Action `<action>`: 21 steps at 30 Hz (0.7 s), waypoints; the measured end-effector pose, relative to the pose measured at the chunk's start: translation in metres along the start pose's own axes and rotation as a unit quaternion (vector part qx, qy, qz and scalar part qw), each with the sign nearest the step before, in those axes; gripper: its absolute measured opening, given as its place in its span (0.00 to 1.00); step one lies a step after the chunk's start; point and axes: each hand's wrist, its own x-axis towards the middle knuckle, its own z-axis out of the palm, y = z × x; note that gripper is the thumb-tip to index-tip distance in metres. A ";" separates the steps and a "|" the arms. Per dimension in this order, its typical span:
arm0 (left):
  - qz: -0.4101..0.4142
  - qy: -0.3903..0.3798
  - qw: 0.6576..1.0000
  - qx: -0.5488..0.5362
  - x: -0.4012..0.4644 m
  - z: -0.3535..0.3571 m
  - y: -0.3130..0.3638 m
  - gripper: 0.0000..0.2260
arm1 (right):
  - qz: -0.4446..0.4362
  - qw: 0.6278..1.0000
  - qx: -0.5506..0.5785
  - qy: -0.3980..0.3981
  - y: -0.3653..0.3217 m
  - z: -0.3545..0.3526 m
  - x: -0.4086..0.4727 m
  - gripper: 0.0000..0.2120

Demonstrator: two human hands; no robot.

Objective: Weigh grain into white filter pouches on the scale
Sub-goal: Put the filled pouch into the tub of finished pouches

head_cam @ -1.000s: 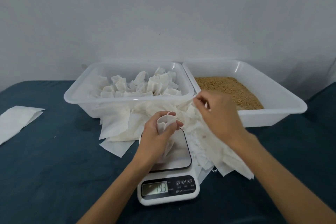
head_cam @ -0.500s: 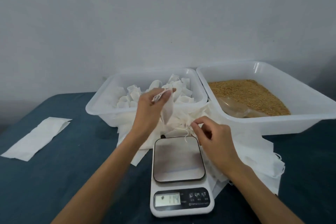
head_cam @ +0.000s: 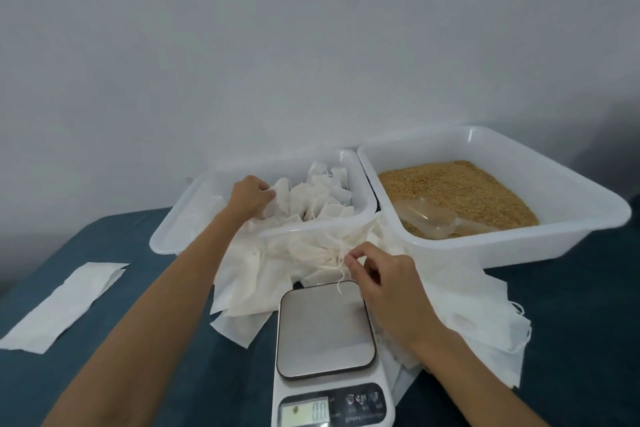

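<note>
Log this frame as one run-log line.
left hand: in pouch tub | right hand: pinching pouch string | scale: platform bare

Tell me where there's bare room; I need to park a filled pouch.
Free: the scale platform, and blue cloth between the paper strip and left forearm. Crowded: empty pouches between scale and bins, under the right hand.

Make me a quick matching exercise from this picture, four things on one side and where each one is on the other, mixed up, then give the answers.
Things:
1. clear scoop
2. left hand
3. scale
4. loose white sheet

Places:
A. far left on the blue cloth
B. in the tub of pouches
C. lying on the grain
D. nearest the camera, platform bare

Pairs: 1-C, 2-B, 3-D, 4-A
</note>
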 end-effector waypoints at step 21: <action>0.163 0.097 0.982 0.026 -0.185 0.027 -0.060 0.10 | -0.005 0.997 0.058 0.053 -0.002 -0.009 0.008 0.06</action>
